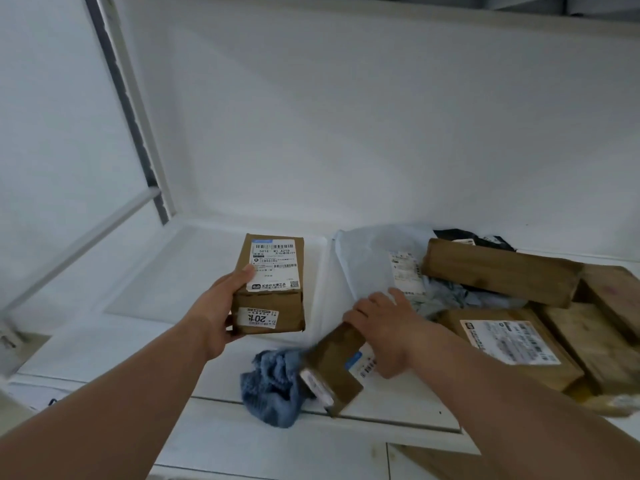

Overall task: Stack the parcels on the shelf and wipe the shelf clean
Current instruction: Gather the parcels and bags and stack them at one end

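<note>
Your left hand (221,308) grips a brown cardboard box with white labels (272,284) above the white shelf (156,282). Your right hand (384,323) grasps a smaller brown cardboard parcel (334,367), touching the crumpled blue cloth (273,386). Further brown parcels (502,271) lie heaped at right.

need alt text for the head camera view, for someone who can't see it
A person's left hand holds a labelled cardboard box on a white shelf, while the right hand grips a smaller box beside a crumpled blue cloth. More brown parcels and a pale plastic mailer lie jumbled to the right.
</note>
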Demonstrator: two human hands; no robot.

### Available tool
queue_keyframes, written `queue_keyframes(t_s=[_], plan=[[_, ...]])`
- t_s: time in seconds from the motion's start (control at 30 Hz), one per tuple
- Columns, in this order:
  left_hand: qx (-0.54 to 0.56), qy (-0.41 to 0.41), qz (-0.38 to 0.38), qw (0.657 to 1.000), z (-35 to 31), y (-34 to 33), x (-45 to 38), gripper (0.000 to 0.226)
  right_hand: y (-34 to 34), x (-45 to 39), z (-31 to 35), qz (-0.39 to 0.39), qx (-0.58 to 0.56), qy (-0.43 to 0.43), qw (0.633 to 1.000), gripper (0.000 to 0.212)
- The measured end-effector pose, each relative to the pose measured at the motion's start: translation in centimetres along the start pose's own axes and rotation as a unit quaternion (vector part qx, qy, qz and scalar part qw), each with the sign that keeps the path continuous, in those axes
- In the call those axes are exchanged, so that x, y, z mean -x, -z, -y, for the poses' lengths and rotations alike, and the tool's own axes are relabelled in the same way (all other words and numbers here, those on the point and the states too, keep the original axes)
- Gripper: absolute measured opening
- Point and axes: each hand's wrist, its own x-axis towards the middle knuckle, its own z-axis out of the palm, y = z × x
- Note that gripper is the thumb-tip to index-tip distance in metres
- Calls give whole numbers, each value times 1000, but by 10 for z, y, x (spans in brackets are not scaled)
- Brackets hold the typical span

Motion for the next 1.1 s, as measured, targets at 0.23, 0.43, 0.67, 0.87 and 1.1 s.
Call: queue_keyframes(t_s=[0.23,0.43,0.67,0.87,1.1], plan=[[54,-11,-24,998,-16,19,0,39,23,5,-30,98,-509,-126,846,80],[73,3,-27,997,-27,48,-7,37,19,-7,-15,50,-770,-107,627,70],[35,23,4,999,-39,80,-33,38,39,-46,26,85,-854,-74,508,51],[11,39,22,999,-59,114,-61,40,53,-92,58,73,-871,-79,479,51],[-70,7,8,997,-79,155,-97,36,81,-145,98,41,-799,-191,569,43]])
